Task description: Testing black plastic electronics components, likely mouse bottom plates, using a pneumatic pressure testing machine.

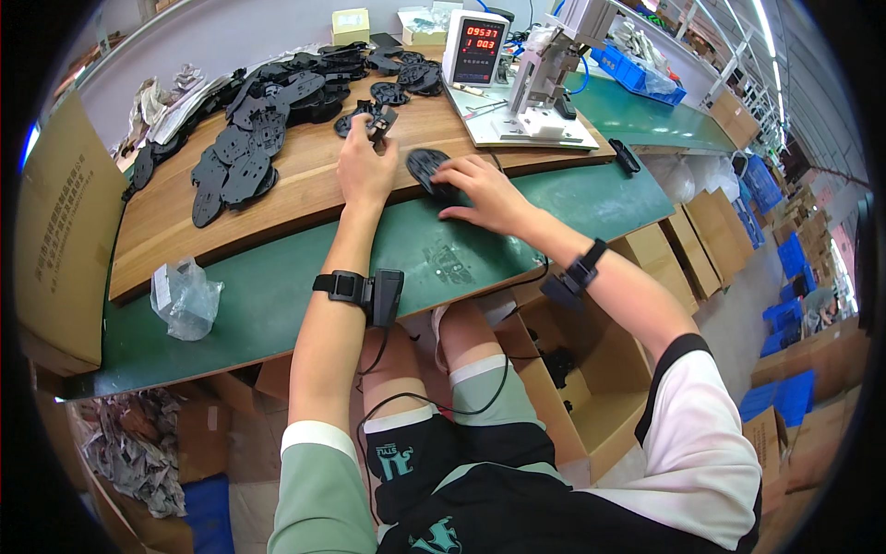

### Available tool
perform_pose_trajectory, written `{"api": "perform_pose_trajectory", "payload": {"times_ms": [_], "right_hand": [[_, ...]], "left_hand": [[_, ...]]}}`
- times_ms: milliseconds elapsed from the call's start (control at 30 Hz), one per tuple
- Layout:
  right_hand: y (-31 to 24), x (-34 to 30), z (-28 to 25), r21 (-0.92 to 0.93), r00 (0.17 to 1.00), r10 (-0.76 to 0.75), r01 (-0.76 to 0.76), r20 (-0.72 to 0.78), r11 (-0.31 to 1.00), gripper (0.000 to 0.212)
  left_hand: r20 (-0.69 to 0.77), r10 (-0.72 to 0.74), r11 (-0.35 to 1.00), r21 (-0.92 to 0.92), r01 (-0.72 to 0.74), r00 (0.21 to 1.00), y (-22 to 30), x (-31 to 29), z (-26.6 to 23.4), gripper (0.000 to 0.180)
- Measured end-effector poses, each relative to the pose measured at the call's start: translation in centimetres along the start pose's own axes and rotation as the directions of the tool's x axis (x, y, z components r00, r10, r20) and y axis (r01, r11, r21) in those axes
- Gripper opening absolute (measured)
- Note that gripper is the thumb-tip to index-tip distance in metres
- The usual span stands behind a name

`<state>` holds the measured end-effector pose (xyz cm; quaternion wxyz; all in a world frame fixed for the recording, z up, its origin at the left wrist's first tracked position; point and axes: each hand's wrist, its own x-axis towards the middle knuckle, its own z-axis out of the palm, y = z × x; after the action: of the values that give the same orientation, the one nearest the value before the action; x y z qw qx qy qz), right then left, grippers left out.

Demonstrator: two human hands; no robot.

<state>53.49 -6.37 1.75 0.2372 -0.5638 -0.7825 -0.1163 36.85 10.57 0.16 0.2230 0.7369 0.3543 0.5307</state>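
Note:
My left hand (366, 168) is closed over the wooden board, pinching a small dark block-like piece with a greyish face (383, 124) between thumb and fingers. To its right, my right hand (491, 196) grips the near right edge of an oval black plastic part (425, 166), fingers on top. That part is tilted at the board's front edge, and the fingers hide some of it. Just beyond my left hand lie loose black plastic parts (389, 93). A big heap of similar flat black parts (249, 152) spreads over the board's left side.
A press-like machine (540, 88) on a white base and a display box (475, 51) stand at the back right. The wooden board (175, 242) rests on a green table (268, 309). A clear plastic bag (187, 300) and a tall carton (69, 231) are left; an open carton (604, 420) sits below.

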Motion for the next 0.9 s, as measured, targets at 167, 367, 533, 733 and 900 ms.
{"api": "perform_pose_trajectory", "payload": {"times_ms": [167,367,533,733,900], "right_hand": [[-1.5,-3.5,-4.5,-0.192,0.982,-0.05,0.015,-0.181,0.981,0.044],[6.1,-4.7,-10.0,-0.285,0.914,0.165,-0.281,-0.372,0.916,0.027],[10.9,-5.3,-9.7,-0.281,0.847,0.365,-0.485,-0.386,0.828,0.026],[13.1,-5.4,-9.7,-0.191,0.872,0.411,-0.465,-0.265,0.865,0.027],[14.3,-4.4,-11.4,-0.252,0.887,0.449,-0.461,-0.109,0.851,0.027]], "left_hand": [[0.153,0.069,0.997,0.035,-0.076,0.986,0.1,-0.5,0.0,0.047],[0.244,0.251,0.962,0.046,-0.27,0.937,-0.1,-1.0,0.9,0.046],[0.282,0.238,0.961,0.07,-0.267,0.93,-0.6,-1.0,1.0,0.044],[0.28,0.242,0.956,0.095,-0.278,0.929,-0.6,-1.1,0.8,0.042],[0.361,0.275,0.936,0.112,-0.334,0.891,-0.1,-1.3,0.5,0.046]]}}
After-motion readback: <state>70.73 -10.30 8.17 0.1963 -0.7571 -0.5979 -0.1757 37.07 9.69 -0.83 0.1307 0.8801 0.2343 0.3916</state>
